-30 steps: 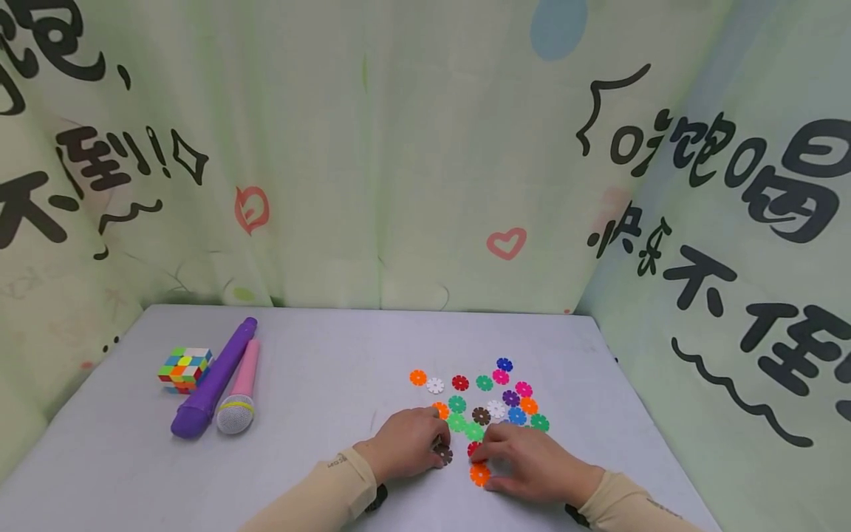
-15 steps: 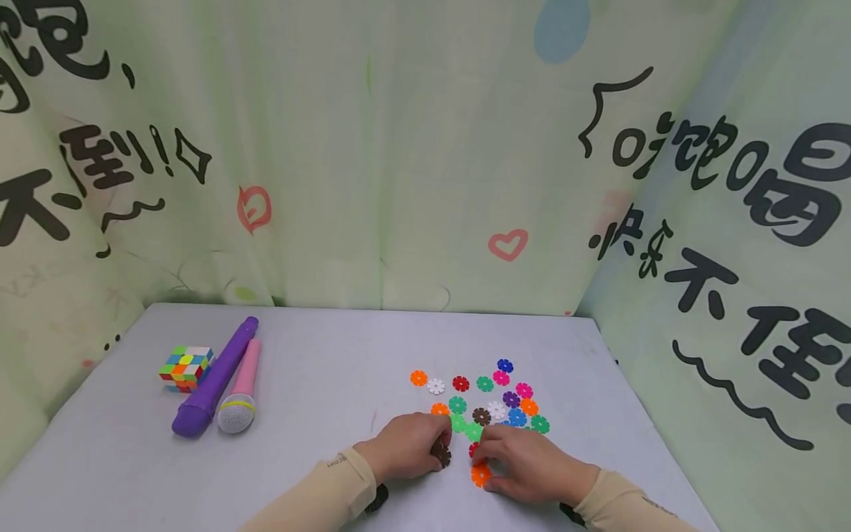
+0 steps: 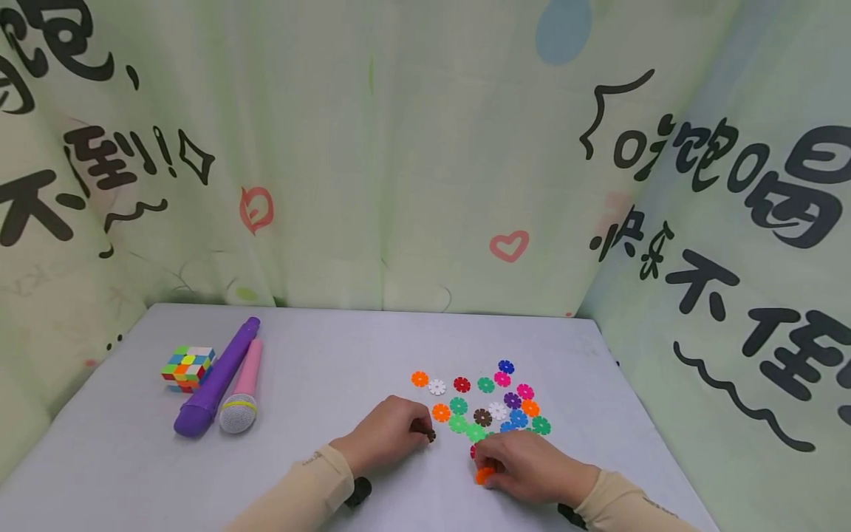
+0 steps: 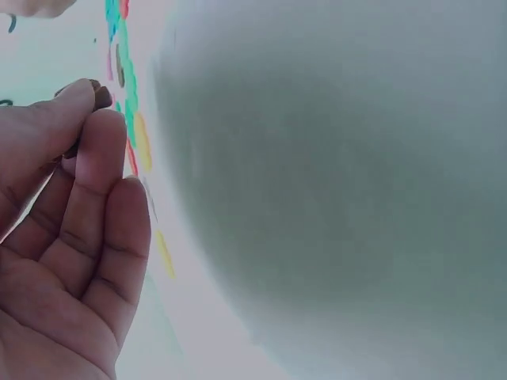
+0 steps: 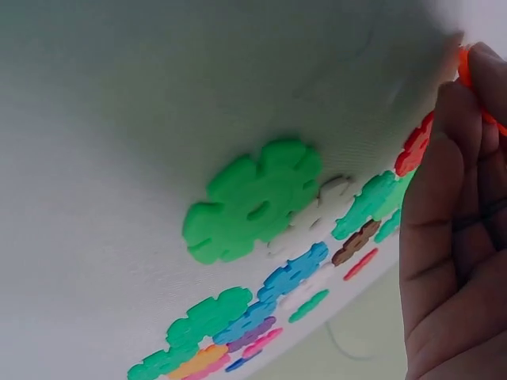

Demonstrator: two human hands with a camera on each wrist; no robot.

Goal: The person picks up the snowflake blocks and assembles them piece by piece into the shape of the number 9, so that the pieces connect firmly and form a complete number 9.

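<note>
My left hand [image 3: 388,436] pinches a brown snowflake disc [image 4: 103,97] between thumb and fingertips, left of the scattered discs. In the head view only a small edge of that disc shows past the fingers. Farther right, my right hand [image 3: 535,464] pinches an orange snowflake disc [image 3: 485,475], tilted on edge and partly covered by the fingers. A red disc [image 5: 414,144] peeks out just beyond the right fingertips. Several more flat, notched discs lie beyond both hands, among them a light green disc [image 3: 475,433] and a second brown disc [image 3: 482,417].
At the table's left lie a purple microphone-shaped stick [image 3: 216,380] and a pink toy microphone [image 3: 242,391], beside a puzzle cube [image 3: 189,368]. An orange disc [image 3: 419,379] and a white disc [image 3: 436,387] mark the group's left end. Printed curtains [image 3: 432,148] enclose the white table [image 3: 319,347].
My left hand has moved left and slightly away from me, carrying the brown disc from beside the right hand. The orange disc in my right hand has tipped from flat to on edge.
</note>
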